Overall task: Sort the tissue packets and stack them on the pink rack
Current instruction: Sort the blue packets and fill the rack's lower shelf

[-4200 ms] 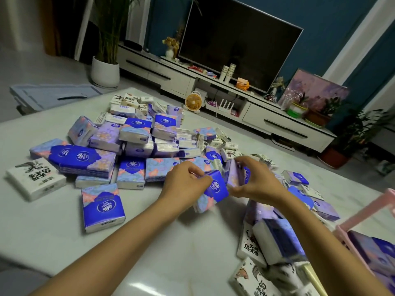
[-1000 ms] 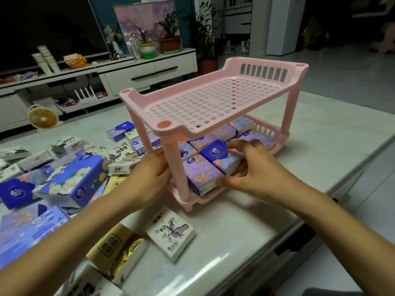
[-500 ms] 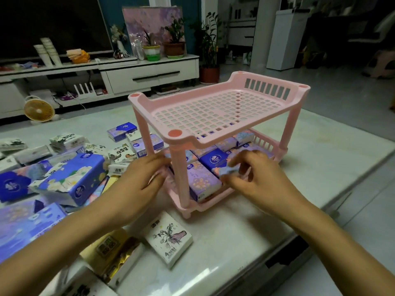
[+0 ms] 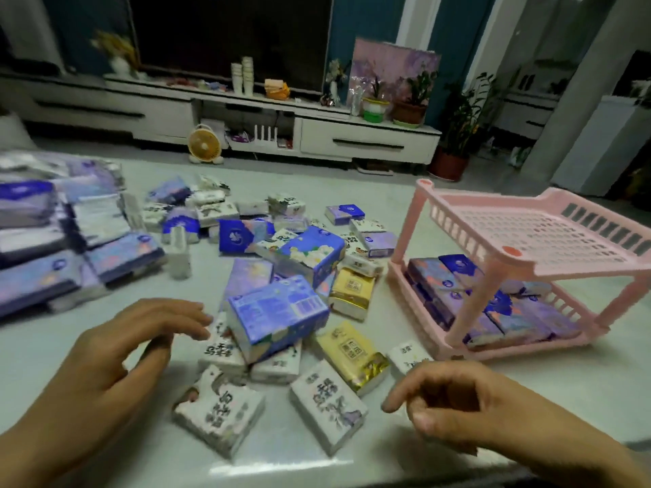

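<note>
The two-tier pink rack (image 4: 549,237) stands at the right of the table. Its lower shelf is filled with several purple-blue tissue packets (image 4: 454,283); its top shelf is bare. Loose packets lie in a pile mid-table: a blue pack (image 4: 278,315) on top, yellow packs (image 4: 352,357), white printed packs (image 4: 218,413) at the front. My left hand (image 4: 116,357) hovers left of the pile, fingers relaxed, holding nothing. My right hand (image 4: 458,403) hangs loosely curled near the front edge, empty, just below a small white packet (image 4: 410,357).
Larger purple tissue packs (image 4: 53,241) are piled at the table's left. The table's front edge (image 4: 317,470) runs just below my hands. Beyond the table stand a TV cabinet (image 4: 352,139), a small fan (image 4: 204,144) and potted plants (image 4: 458,135).
Both hands have left the rack's lower shelf and drawn back empty. My view has swung left, so the pile is now centred and the rack sits at the right.
</note>
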